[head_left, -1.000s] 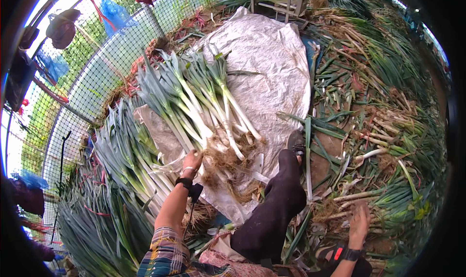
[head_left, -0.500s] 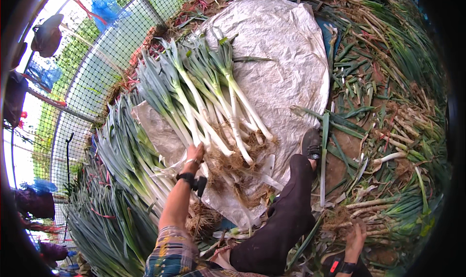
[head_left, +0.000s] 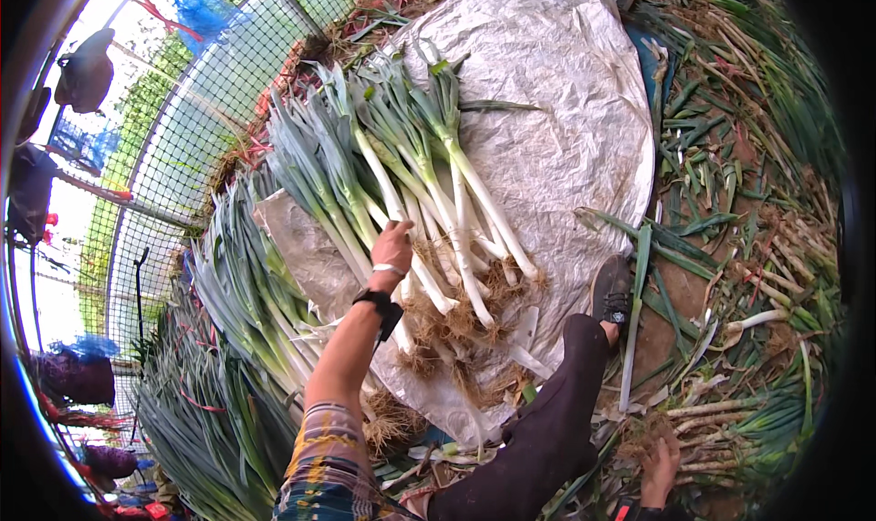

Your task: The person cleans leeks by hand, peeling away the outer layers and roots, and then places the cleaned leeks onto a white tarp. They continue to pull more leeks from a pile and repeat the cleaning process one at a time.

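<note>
One sheet (head_left: 570,129); leeks (head_left: 493,209) overlapping, uncountable. Left hand (head_left: 392,249) gripping leeks, farther up than before; right hand (head_left: 660,471): can't tell.

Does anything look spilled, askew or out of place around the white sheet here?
Nothing looks damaged, but loose leaves are strewn in all directions to the right of the white sheet. They look untidy beside the leeks, which lie roughly side by side.
</note>
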Available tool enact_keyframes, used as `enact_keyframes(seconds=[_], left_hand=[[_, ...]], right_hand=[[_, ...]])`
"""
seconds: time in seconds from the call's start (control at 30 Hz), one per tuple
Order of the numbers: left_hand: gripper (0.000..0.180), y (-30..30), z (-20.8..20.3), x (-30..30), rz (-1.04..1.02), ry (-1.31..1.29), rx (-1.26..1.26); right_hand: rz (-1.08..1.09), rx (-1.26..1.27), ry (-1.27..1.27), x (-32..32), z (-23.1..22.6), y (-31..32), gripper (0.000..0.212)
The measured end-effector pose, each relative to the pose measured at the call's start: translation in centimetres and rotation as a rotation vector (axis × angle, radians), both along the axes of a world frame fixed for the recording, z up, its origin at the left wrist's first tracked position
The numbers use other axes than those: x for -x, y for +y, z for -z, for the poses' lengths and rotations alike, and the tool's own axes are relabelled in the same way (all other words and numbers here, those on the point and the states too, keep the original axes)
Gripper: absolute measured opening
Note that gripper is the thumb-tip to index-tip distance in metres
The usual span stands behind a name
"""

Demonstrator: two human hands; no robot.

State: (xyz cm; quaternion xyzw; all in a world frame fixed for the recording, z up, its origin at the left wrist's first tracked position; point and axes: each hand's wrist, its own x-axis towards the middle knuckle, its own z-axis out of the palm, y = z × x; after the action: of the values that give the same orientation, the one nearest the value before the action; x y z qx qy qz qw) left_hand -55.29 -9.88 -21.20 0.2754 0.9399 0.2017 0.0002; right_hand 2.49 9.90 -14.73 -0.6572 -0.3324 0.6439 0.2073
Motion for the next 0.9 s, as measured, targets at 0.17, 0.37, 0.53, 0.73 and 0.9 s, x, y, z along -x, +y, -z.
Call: enact_keyframes(seconds=[0.17,0.37,0.53,0.73,0.9], left_hand=[[0.019,5.3,3.7,0.3,0.211,-0.018,0.844],[0.02,5.0,4.6,1.0,0.264,-0.045,0.855],[0.018,1.4,-1.0,-0.1,0.281,-0.231,0.0],[0.014,-2.7,-4.4,-8.3,0.41,-0.308,0.12],[0.066,-0.7,-9.3,-11.7,0.343,-0.539,0.205]], right_hand=[[0.008,0.04,-0.05,-0.9,1.6,-0.1,0.027],[-0.12,0.041,-0.091,1.6,0.5,-0.6,0.02],[-0.073,-0.019,0.013,0.1,0.7,-1.7,0.022],[0.004,-0.025,0.214,-2.4,0.4,-4.0,0.027],[0.084,-0.226,-0.054,-5.4,-7.8,-3.3,0.037]])
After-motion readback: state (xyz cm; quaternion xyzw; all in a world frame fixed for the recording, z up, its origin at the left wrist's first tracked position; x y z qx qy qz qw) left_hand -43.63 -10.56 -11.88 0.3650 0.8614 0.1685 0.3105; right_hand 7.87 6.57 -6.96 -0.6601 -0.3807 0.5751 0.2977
